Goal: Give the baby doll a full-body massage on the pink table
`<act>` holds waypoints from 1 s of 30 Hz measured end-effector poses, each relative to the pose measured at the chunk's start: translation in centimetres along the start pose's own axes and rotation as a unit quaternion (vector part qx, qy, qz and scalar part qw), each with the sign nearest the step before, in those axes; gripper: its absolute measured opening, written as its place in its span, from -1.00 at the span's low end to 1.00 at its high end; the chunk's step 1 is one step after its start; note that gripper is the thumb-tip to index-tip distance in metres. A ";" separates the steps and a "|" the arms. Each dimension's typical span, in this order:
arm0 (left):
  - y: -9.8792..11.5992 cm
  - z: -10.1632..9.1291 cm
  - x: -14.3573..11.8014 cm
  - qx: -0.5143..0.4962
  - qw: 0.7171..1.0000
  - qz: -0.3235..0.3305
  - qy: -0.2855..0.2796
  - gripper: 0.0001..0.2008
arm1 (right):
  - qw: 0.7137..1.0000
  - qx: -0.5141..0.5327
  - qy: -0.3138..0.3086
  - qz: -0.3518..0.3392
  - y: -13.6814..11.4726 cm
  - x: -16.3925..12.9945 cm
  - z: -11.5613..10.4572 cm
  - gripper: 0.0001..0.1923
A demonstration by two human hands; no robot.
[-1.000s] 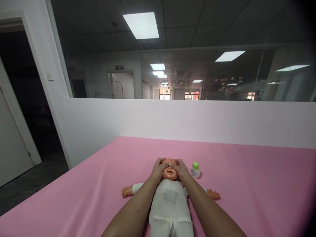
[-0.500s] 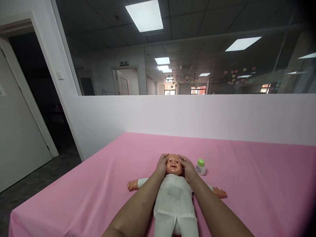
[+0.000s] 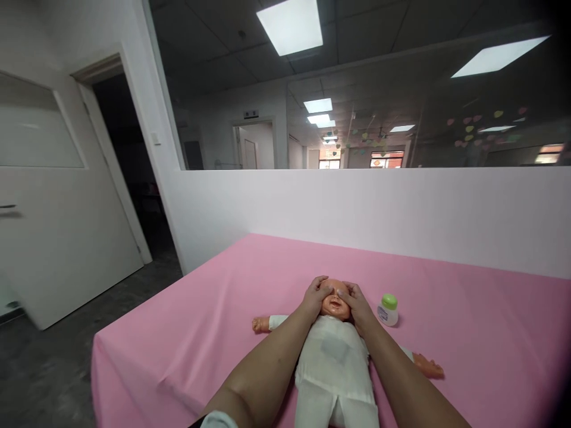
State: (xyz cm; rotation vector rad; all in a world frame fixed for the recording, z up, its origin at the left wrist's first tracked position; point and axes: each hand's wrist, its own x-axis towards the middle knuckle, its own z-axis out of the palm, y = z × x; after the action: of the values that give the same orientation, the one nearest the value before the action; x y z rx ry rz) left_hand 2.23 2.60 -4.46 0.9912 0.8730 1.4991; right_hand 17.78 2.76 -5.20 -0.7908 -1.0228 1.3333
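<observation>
A baby doll (image 3: 335, 362) in white clothes lies on its back on the pink-covered table (image 3: 468, 333), arms spread out. My left hand (image 3: 314, 295) rests on the left side of the doll's face, thumb across the upper face. My right hand (image 3: 355, 301) rests on the right side, thumb likewise over the brow. Only the nose and mouth of the doll show between my thumbs. Neither hand grips anything; the fingers lie flat against the head.
A small white bottle with a green cap (image 3: 388, 309) stands just right of the doll's head. A white partition wall (image 3: 379, 208) with glass above runs behind the table. At the left are an open white door (image 3: 57, 226) and a dark doorway.
My thumbs slid from the doll's temples back inward over its brow, covering the eyes again. The camera turned left, so the doll and bottle now sit further right.
</observation>
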 end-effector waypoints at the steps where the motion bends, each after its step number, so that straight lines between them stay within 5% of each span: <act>1: 0.0 0.2 -0.2 0.002 1.000 -0.002 -0.001 -0.22 | 1.000 -0.019 0.007 -0.004 0.0 0.0 -0.1 -0.33; 7: -0.2 0.9 -0.3 0.006 1.000 -0.019 0.012 -0.25 | 0.996 -0.085 0.028 0.009 1.1 1.4 -1.7 -0.25; 19: -1.7 0.9 1.2 -0.012 0.997 -0.025 0.068 -0.43 | 0.994 0.055 0.008 0.098 3.0 2.6 -3.3 -0.28; 30: -1.9 0.1 1.1 0.015 0.999 -0.011 0.034 -0.25 | 0.997 -0.062 0.029 0.025 2.2 2.1 -1.9 -0.30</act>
State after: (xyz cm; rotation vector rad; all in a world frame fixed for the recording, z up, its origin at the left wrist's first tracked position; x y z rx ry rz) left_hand 2.99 3.93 -6.02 0.9534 0.9548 1.5131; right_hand 18.61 5.27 -7.62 -0.9485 -1.0531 1.2923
